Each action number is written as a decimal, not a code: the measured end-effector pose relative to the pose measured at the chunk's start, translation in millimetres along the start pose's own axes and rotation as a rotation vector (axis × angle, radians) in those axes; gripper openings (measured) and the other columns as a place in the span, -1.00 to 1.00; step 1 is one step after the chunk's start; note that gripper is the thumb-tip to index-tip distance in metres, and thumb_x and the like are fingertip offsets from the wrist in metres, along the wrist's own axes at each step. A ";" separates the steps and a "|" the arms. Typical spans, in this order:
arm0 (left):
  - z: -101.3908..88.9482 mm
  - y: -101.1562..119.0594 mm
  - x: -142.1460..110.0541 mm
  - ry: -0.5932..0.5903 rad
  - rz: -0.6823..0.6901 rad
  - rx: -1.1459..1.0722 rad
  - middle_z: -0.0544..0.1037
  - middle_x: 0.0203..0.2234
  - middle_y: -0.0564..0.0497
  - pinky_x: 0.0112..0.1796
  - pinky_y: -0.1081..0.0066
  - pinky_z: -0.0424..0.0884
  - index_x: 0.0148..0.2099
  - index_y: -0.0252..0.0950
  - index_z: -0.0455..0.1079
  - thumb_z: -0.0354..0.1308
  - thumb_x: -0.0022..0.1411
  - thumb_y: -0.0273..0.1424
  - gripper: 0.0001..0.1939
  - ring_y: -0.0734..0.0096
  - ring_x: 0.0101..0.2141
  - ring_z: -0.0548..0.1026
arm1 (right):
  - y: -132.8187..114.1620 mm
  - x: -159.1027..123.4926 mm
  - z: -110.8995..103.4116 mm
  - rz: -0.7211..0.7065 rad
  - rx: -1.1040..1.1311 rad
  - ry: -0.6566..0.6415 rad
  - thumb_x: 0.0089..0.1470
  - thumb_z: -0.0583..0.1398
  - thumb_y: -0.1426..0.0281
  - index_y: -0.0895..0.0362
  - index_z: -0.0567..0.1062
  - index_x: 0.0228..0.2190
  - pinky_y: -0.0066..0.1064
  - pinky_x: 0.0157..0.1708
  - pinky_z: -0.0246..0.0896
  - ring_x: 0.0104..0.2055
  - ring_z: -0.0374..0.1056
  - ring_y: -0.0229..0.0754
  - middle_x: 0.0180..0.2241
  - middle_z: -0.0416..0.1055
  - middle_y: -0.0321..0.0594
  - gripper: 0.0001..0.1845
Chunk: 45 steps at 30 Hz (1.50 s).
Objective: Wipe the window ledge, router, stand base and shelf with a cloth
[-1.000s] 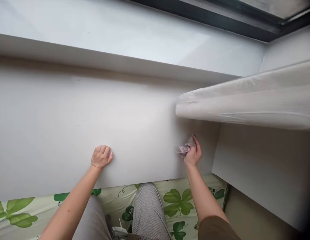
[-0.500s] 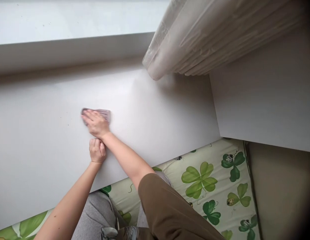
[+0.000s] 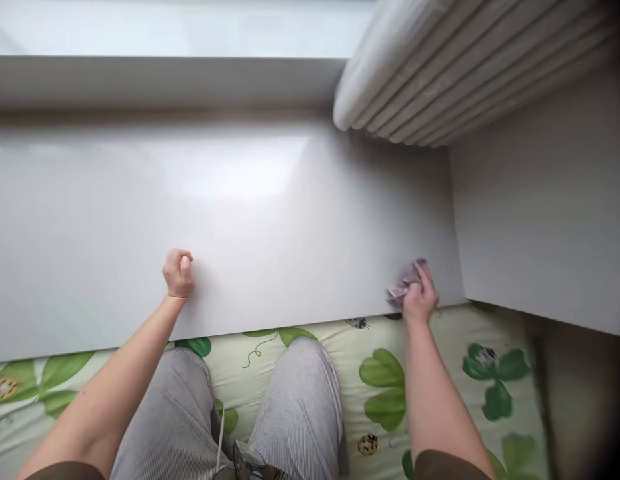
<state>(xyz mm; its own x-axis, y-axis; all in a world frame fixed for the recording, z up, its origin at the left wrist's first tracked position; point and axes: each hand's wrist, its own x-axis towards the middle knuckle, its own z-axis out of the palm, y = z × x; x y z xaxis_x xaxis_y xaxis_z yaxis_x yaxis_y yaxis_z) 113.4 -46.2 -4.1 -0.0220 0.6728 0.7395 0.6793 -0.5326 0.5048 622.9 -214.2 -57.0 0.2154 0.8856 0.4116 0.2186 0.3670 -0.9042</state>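
Observation:
A crumpled purplish-grey cloth [image 3: 399, 291] is in my right hand [image 3: 421, 299], near the front right corner of the white windowsill [image 3: 270, 260]. The fingers press over the cloth, which bunches out on the left side of the hand. My left hand [image 3: 179, 272] is curled into a fist on the sill, left of the middle, with the thumb on top. Nothing shows in that fist. Both hands are slightly smeared by motion.
A pleated pale curtain [image 3: 415, 87] hangs over the sill's back right corner. A white side wall [image 3: 535, 220] closes the right end. Along the front runs a clover-print cover [image 3: 380, 393], with my knees [image 3: 300, 400] on it. The window [image 3: 190, 30] is behind.
My right hand has swept the cloth from the left-middle of the sill to the right front edge. My forearms no longer cross. The left fist stays on the sill, and the view has shifted.

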 end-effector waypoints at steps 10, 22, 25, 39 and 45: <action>-79.5 -32.3 -53.9 0.013 -0.126 -0.113 0.31 -0.60 0.05 -0.46 0.38 0.24 -0.47 -0.21 0.21 -0.13 0.31 -0.27 -0.69 0.40 -0.54 0.30 | -2.6 101.2 255.6 0.025 -0.443 0.431 0.01 0.05 0.52 0.18 0.46 0.14 -0.04 0.45 -0.40 0.45 -0.12 -0.02 0.31 0.19 -0.06 -0.37; -212.5 -87.4 -113.5 0.009 -0.090 -0.182 0.29 -0.58 0.09 -0.49 0.43 0.26 -0.43 -0.22 0.23 -0.08 0.36 -0.47 -0.73 0.44 -0.54 0.31 | -159.3 206.0 676.6 -0.265 -0.257 -0.404 0.09 0.04 0.62 0.28 0.50 0.07 -0.31 0.38 -0.09 0.32 0.19 -0.20 0.23 0.33 -0.12 -0.47; -224.3 -92.0 -124.7 0.013 -0.093 -0.174 0.29 -0.59 0.09 -0.51 0.44 0.26 -0.44 -0.22 0.23 -0.07 0.36 -0.46 -0.72 0.45 -0.56 0.30 | -164.2 191.2 654.3 -0.092 0.112 -0.315 0.12 -0.01 0.54 0.21 0.48 0.09 -0.29 0.21 0.25 0.10 0.43 -0.22 0.10 0.48 -0.16 -0.46; -158.5 -85.4 -95.9 0.041 -0.145 -0.256 0.31 -0.63 0.07 -0.48 0.39 0.26 -0.51 -0.23 0.23 -0.04 0.26 -0.28 -0.71 0.44 -0.55 0.31 | -18.4 -16.8 144.0 0.272 -0.311 0.846 -0.06 0.11 0.43 0.00 0.59 -0.13 -0.08 0.25 0.16 0.21 0.34 -0.08 0.06 0.49 -0.13 -0.56; -143.0 -79.3 -91.7 0.110 -0.105 -0.287 0.28 -0.67 0.08 -0.50 0.36 0.23 -0.52 -0.22 0.22 -0.03 0.18 -0.30 -0.76 0.41 -0.58 0.29 | 4.8 -21.2 252.3 0.204 -0.631 0.597 -0.02 -0.01 0.60 0.27 0.49 0.09 -0.20 0.41 -0.22 0.39 0.05 -0.11 0.25 0.29 -0.02 -0.36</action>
<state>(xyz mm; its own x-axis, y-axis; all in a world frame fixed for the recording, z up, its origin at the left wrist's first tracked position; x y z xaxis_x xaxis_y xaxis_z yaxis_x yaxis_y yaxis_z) -43.3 -139.1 -48.3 -0.1707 0.6806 0.7125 0.4349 -0.5968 0.6743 379.3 -159.3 -98.9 0.7288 0.5556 0.4002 0.5672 -0.1626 -0.8073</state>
